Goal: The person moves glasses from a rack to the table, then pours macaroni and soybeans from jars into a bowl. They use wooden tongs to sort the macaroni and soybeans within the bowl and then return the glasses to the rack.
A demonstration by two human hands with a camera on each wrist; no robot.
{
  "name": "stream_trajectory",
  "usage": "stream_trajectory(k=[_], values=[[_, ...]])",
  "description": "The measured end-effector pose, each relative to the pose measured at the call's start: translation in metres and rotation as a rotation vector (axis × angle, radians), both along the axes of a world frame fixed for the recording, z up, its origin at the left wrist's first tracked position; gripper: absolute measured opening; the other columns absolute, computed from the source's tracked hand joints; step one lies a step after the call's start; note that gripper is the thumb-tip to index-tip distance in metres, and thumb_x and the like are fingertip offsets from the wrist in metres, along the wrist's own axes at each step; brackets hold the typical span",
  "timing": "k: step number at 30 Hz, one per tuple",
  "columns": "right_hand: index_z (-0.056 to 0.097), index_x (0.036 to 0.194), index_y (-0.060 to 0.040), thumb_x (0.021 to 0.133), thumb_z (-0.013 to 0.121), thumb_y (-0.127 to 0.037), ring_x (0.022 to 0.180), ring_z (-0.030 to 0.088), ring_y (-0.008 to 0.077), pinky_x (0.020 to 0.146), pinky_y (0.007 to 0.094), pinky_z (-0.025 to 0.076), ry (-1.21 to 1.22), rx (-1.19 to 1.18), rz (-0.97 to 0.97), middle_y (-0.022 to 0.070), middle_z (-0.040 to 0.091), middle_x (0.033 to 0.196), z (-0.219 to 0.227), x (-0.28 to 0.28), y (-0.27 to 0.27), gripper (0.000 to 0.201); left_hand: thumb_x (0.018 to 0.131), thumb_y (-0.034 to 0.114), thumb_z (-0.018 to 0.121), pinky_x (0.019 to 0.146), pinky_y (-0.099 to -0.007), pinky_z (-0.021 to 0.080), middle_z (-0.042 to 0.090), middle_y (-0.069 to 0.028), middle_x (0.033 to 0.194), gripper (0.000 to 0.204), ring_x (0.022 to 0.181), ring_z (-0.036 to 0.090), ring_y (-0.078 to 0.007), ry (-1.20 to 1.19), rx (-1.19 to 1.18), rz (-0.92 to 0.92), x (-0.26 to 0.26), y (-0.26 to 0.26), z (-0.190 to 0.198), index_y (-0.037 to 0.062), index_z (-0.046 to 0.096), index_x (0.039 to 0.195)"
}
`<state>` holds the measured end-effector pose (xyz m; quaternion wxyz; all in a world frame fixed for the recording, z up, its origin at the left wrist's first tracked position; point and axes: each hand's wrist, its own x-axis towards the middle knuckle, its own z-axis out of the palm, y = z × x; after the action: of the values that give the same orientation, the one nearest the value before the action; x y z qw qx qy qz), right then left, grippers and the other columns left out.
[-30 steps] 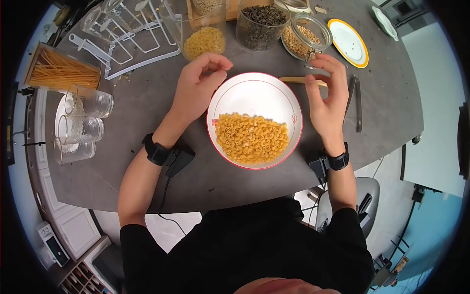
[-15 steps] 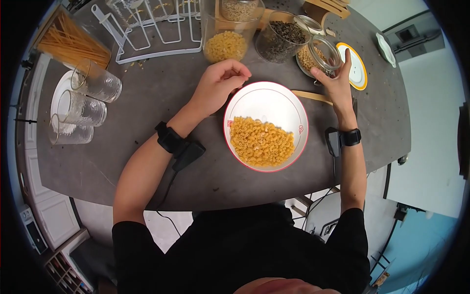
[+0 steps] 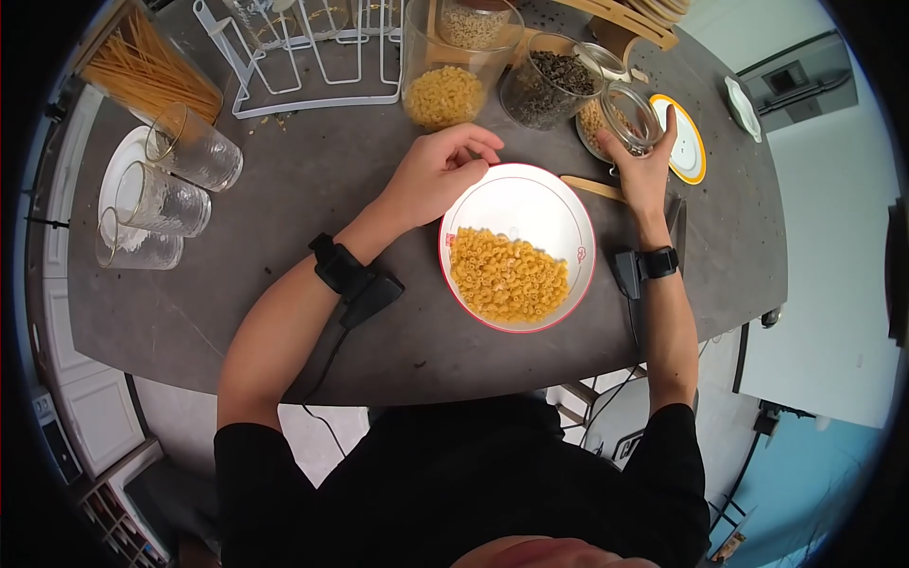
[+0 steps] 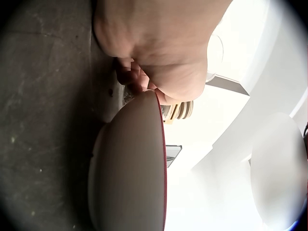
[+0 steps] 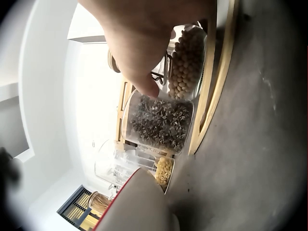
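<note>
A white bowl point(image 3: 516, 194) with a red rim holds elbow macaroni point(image 3: 508, 276) heaped on its near side. My left hand point(image 3: 431, 180) hovers by the bowl's far left rim, fingers loosely bent and holding nothing; in the left wrist view, its fingers point(image 4: 130, 74) come right at the rim. At the right, my right hand point(image 3: 646, 175) reaches to a clip-top glass jar point(image 3: 625, 115) of chickpeas point(image 5: 185, 67), lid raised. Thumb and fingers spread to either side of the jar, with one finger straight along its right side. The thumb point(image 5: 144, 84) shows near the wire clasp; other fingers are partly hidden.
Left of the chickpeas stand containers of dark dried flakes point(image 3: 549, 90) and pale pasta point(image 3: 443, 97). A wooden utensil point(image 3: 594, 186) and metal tongs point(image 3: 676, 222) lie near the right wrist. Glasses point(image 3: 170, 201), a white rack point(image 3: 317, 102), spaghetti point(image 3: 156, 71) and an orange-rimmed plate point(image 3: 689, 156) surround them.
My right hand has moved forward from beside the bowl to the chickpea jar, its fingers spreading. My left hand stays near the bowl's rim. The head view has shifted.
</note>
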<state>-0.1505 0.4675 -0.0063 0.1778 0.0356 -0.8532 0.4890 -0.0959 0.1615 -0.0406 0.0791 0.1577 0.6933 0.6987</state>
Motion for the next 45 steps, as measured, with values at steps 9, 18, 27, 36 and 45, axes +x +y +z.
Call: stream_trajectory(k=[9, 18, 27, 36, 45], values=[[0.007, 0.161, 0.0008, 0.079, 0.090, -0.012, 0.133, 0.054, 0.0307, 0.109, 0.0397, 0.047, 0.085, -0.126, 0.035, 0.0242, 0.047, 0.149, 0.015, 0.042, -0.009, 0.118, 0.100, 0.009, 0.062, 0.071, -0.0234, 0.052, 0.075, -0.0024, 0.092, 0.020, 0.080, 0.066, -0.0044, 0.089, -0.101, -0.011, 0.002, 0.001, 0.005, -0.0015, 0.074, 0.112], [0.011, 0.162, -0.0019, 0.079, 0.089, -0.010, 0.136, 0.050, 0.0313, 0.112, 0.0418, 0.044, 0.173, -0.257, -0.023, 0.0228, 0.042, 0.152, 0.020, 0.060, -0.009, 0.114, 0.100, 0.009, 0.061, 0.074, -0.0241, 0.053, 0.075, -0.0029, 0.094, 0.020, 0.083, 0.067, -0.0054, 0.056, -0.122, -0.027, 0.003, -0.001, 0.005, -0.0016, 0.073, 0.112], [0.011, 0.163, -0.0048, 0.075, 0.091, -0.010, 0.143, 0.044, 0.0364, 0.115, 0.0491, 0.042, 0.307, -0.237, -0.029, 0.0216, 0.039, 0.155, 0.037, 0.080, -0.002, 0.119, 0.100, 0.009, 0.061, 0.078, -0.0246, 0.054, 0.075, -0.0052, 0.100, 0.022, 0.087, 0.068, -0.0075, 0.052, -0.144, -0.040, 0.004, -0.001, 0.008, -0.0020, 0.071, 0.116], [0.007, 0.163, -0.0044, 0.073, 0.094, -0.019, 0.139, 0.049, 0.0374, 0.115, 0.0487, 0.044, 0.374, -0.261, 0.157, 0.0260, 0.042, 0.152, 0.034, 0.094, -0.010, 0.126, 0.102, 0.009, 0.061, 0.076, -0.0263, 0.054, 0.076, -0.0063, 0.098, 0.023, 0.086, 0.067, -0.0082, 0.087, -0.228, -0.083, 0.006, 0.000, 0.016, -0.0018, 0.072, 0.118], [0.005, 0.163, -0.0041, 0.070, 0.095, -0.022, 0.139, 0.049, 0.0391, 0.116, 0.0504, 0.044, 0.414, -0.228, 0.471, 0.0287, 0.042, 0.151, 0.021, 0.101, -0.013, 0.131, 0.100, 0.010, 0.061, 0.075, -0.0284, 0.055, 0.077, -0.0080, 0.097, 0.023, 0.083, 0.069, -0.0105, 0.127, -0.269, -0.167, 0.006, 0.001, 0.026, 0.0008, 0.073, 0.118]])
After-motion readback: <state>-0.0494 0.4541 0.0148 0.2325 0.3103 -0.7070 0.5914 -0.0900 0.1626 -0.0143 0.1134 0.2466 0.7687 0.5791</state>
